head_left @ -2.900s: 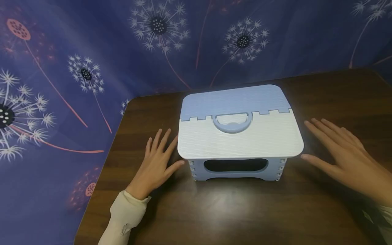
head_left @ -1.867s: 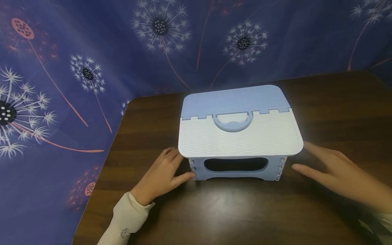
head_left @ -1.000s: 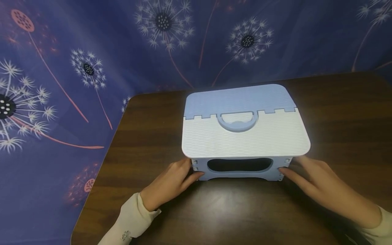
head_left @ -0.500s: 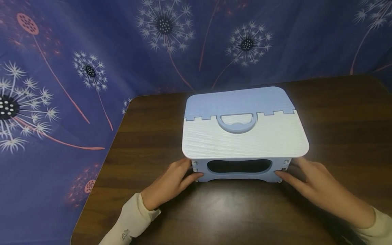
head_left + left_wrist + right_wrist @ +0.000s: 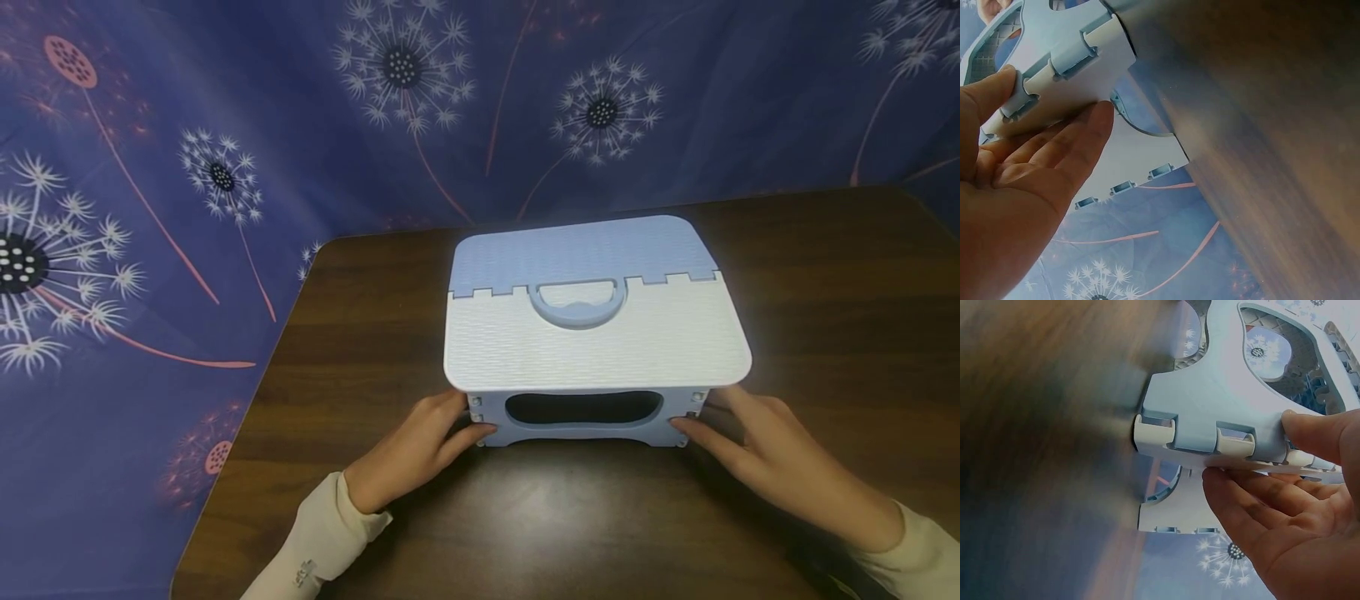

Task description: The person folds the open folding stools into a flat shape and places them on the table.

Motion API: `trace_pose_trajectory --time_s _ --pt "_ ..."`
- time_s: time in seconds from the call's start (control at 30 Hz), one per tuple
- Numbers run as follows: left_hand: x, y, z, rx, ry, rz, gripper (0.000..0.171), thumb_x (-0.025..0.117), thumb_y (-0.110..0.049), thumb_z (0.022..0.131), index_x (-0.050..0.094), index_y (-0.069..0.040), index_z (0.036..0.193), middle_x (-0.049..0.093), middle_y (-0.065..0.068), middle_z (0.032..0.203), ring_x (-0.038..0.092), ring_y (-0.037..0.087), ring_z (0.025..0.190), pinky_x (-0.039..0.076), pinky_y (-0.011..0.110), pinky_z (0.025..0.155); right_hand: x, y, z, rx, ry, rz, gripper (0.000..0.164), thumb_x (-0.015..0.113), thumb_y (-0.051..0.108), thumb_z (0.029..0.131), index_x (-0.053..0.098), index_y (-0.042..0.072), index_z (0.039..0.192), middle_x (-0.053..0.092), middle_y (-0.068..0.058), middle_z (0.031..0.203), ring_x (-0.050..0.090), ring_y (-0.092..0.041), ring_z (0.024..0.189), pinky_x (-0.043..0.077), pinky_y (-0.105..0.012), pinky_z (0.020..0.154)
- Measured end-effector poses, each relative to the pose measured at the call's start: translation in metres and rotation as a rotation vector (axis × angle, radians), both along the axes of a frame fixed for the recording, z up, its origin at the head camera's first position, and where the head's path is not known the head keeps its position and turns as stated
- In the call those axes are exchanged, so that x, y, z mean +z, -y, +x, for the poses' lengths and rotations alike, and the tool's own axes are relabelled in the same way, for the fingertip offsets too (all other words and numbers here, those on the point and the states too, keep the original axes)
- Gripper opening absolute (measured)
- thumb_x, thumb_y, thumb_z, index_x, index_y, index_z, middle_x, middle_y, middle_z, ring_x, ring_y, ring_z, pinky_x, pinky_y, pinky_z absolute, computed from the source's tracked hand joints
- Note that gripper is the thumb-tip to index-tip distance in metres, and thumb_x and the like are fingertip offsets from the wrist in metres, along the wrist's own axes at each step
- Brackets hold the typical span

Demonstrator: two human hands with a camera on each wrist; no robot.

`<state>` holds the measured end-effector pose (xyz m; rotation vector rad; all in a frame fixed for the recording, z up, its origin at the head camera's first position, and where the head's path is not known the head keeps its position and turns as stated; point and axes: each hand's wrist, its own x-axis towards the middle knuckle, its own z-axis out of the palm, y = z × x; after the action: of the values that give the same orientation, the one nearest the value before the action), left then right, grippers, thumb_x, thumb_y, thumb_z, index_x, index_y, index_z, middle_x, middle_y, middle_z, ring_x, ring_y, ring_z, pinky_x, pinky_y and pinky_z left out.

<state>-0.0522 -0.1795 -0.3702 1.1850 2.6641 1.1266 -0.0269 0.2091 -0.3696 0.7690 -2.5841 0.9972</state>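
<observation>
A folding step stool (image 5: 600,342) stands unfolded on the table, its top part light blue and part white, with a blue carry handle (image 5: 577,315) lying flat in the middle. My left hand (image 5: 408,454) grips the front left edge of its legs, thumb on the blue front panel and fingers against the white side. At the opposite front corner my right hand (image 5: 795,471) holds on the same way. Both wrist views show thumb and fingers on either side of the hinged corner, on the left of the stool (image 5: 1079,69) and on its right (image 5: 1204,406).
The dark brown wooden table (image 5: 540,533) reaches past the stool on both sides. Behind it and to the left hangs a blue cloth (image 5: 300,108) printed with dandelions. The table's left edge slants toward the front.
Both hands were spread beside the stool, apart from its legs. They have come inward and taken hold of its front corners. Over the last second the hands' grip looks the same.
</observation>
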Motion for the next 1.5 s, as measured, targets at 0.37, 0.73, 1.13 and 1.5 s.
trace_pose_trajectory --time_s 0.37,0.73,1.13,1.5 --pt "-0.002 0.0036 -0.0049 0.001 0.048 0.013 0.024 0.063 -0.024 0.1 0.058 -0.016 0.123 0.066 -0.009 0.105 0.061 0.004 0.092 0.053 0.023 0.078 -0.0016 0.0009 -0.0003 0.036 -0.014 -0.011 0.089 0.085 -0.014 0.065 0.048 0.01 0.142 0.069 -0.002 0.115 0.062 0.005 0.098 0.048 -0.011 0.077" --pt "-0.0012 0.0049 -0.0045 0.006 0.088 0.001 0.023 0.062 -0.026 0.1 0.058 -0.019 0.123 0.064 -0.012 0.102 0.059 0.004 0.088 0.052 0.023 0.075 -0.0026 -0.0002 -0.0006 0.067 -0.015 -0.018 0.087 0.084 -0.014 0.066 0.049 0.011 0.141 0.067 0.003 0.116 0.061 0.003 0.092 0.048 -0.011 0.076" --pt "0.001 0.0046 -0.0066 -0.034 0.079 -0.005 0.026 0.061 -0.025 0.101 0.057 -0.017 0.126 0.064 -0.011 0.101 0.059 0.004 0.088 0.052 0.023 0.076 -0.0021 -0.0026 -0.0016 0.073 0.001 -0.038 0.085 0.084 -0.014 0.067 0.05 0.015 0.14 0.066 0.009 0.117 0.06 0.002 0.088 0.047 -0.012 0.073" --pt "0.0015 0.0049 -0.0068 -0.046 0.104 -0.004 0.027 0.061 -0.024 0.101 0.057 -0.017 0.127 0.065 -0.011 0.106 0.061 0.004 0.091 0.052 0.024 0.078 -0.0024 -0.0034 -0.0018 0.084 0.001 -0.035 0.086 0.083 -0.015 0.067 0.049 0.014 0.141 0.064 0.011 0.119 0.058 0.002 0.086 0.046 -0.012 0.073"
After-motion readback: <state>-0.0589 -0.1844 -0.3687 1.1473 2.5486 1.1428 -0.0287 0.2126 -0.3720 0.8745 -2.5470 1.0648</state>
